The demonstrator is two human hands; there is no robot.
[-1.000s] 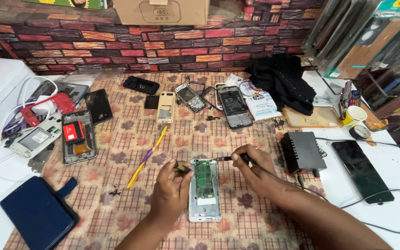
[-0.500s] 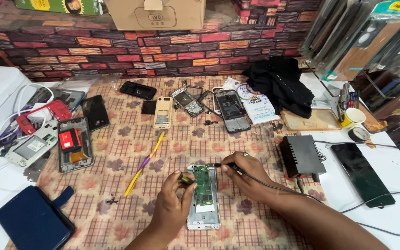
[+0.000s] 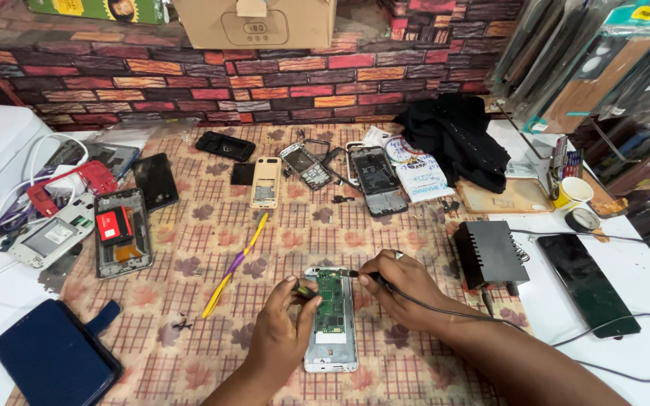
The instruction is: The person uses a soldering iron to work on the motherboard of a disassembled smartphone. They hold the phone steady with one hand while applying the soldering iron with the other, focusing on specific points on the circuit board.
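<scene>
Opened phone (image 3: 331, 319) (circuit board up), between hands (image 3: 283, 334)

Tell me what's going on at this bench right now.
A person is working on an opened phone lying on the patterned cloth. The left hand holds a small tool at the green circuit board, while the right hand touches a corded soldering iron to the board's top. Other dismantled phones lie scattered around.

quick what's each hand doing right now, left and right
Left hand: closed on a small green-tipped tool at the opened phone.
Right hand: closed on a corded soldering iron, tip at the phone's top edge.
</scene>
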